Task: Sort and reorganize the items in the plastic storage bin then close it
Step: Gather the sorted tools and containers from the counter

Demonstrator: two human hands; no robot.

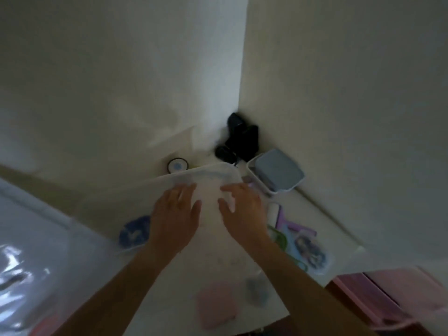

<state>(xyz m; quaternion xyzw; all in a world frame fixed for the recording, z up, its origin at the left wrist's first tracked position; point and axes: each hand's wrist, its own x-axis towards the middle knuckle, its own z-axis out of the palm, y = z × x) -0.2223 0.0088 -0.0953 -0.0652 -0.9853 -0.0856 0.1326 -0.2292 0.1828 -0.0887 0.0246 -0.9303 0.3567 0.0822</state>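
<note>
Forearms fill the near edge of the view, and both reach forward over the translucent plastic lid [208, 183] of the storage bin [169, 238]. Left hand [175, 219] lies flat on the lid with fingers spread and straight; right hand [243, 212] is beside it, fingers loosely spread too, so neither grip is wrapped round anything. It's a wide, pressing posture on both sides. Through the cloudy plastic a blue patterned item [134, 231] shows at the left, and a pink cloth [216, 305] sits near the camera.

Now the risks, as I read them. Both palms sit close together toward the far end, so the near edge may stay unlatched and the lid could bow or pop up. A grey-blue container [278, 172] stands just beside the lid's far right corner, and colourful cards [300, 241] lie near the right edge; a sideways slide could snag or trap them. Everything is blurred, so whether the rim is seated I cannot tell.
</note>
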